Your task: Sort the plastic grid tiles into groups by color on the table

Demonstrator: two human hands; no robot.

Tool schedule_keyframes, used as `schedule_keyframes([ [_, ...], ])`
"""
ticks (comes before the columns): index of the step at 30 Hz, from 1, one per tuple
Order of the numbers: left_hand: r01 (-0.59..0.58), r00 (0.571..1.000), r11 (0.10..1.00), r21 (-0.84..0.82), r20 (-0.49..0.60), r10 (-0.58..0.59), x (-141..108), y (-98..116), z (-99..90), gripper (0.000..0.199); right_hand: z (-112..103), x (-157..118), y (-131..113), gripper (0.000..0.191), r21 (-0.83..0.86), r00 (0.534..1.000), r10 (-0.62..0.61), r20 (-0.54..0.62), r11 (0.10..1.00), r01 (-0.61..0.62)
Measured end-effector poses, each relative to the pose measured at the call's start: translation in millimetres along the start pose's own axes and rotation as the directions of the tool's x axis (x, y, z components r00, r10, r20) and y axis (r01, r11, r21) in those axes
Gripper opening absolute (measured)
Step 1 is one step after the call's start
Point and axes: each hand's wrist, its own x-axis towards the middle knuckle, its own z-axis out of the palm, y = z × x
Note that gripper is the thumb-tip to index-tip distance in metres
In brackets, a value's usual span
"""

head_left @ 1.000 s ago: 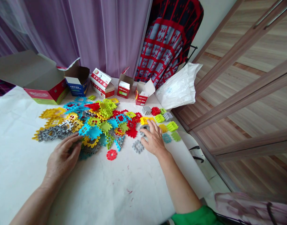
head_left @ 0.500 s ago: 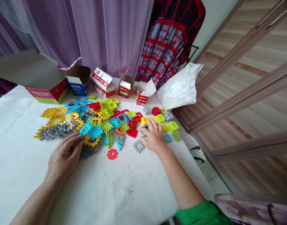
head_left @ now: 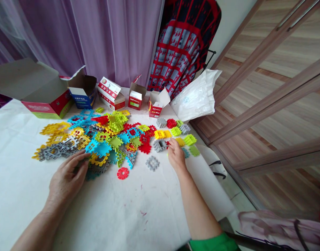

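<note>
At the centre-left of the frame, a loose pile of notched plastic pieces (head_left: 115,142) lies on the white-covered table (head_left: 110,216); the pieces overlap so much that many show only an edge. The left hand (head_left: 67,176) is at the pile's near left edge, fingers bent with the thumb below them; the space between is dark, and whether the tips are apart or closed on a piece cannot be told.

Right of centre, the right hand (head_left: 177,157) is just beside a grey stack (head_left: 160,145), fingers curled. Its palm side is turned from view, so its grip cannot be told either. It partly covers a teal piece (head_left: 186,152). Yellow blocks (head_left: 162,134) lie just beyond the grey stack, a grey square piece (head_left: 152,163) nearer the viewer, and a red disc (head_left: 122,173) in front of the pile.

Along the table's far side, upper left to centre, stand a large open box (head_left: 45,108), cut off by the left frame edge, and four smaller boxes; how much lies inside them is hard to see. The print on a white plastic bag (head_left: 196,97) is too faint to read. At the bottom, the frame cuts off a green sleeve (head_left: 214,244).
</note>
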Motion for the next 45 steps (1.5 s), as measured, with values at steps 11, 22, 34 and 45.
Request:
schedule_keyframes([
  [11, 0.000, 1.000, 1.000, 0.016, -0.001, 0.000, -0.3, -0.7, -1.1, 0.044, -18.8, -11.5, -48.2, 0.054, -0.594, 0.993, -0.065, 0.103, 0.797, 0.114],
  [22, 0.010, 1.000, 1.000, 0.005, 0.002, -0.010, -0.9, -6.7, 1.9, 0.047, -13.8, -12.8, -52.5, 0.054, -0.639, 0.989, -0.009, 0.148, 0.762, 0.103],
  [34, -0.001, 1.000, 1.000, -0.006, -0.012, 0.001, -1.0, -6.2, 2.4, 0.044, -9.5, -4.1, -54.4, 0.061, -0.634, 0.987, 0.034, 0.159, 0.770, 0.075],
  [45, 0.011, 1.000, 1.000, 0.004, 0.010, -0.011, -0.7, -2.7, 0.0, 0.041, -16.9, -3.4, -53.5, 0.068, -0.624, 0.968, -0.046, 0.247, 0.757, 0.195],
])
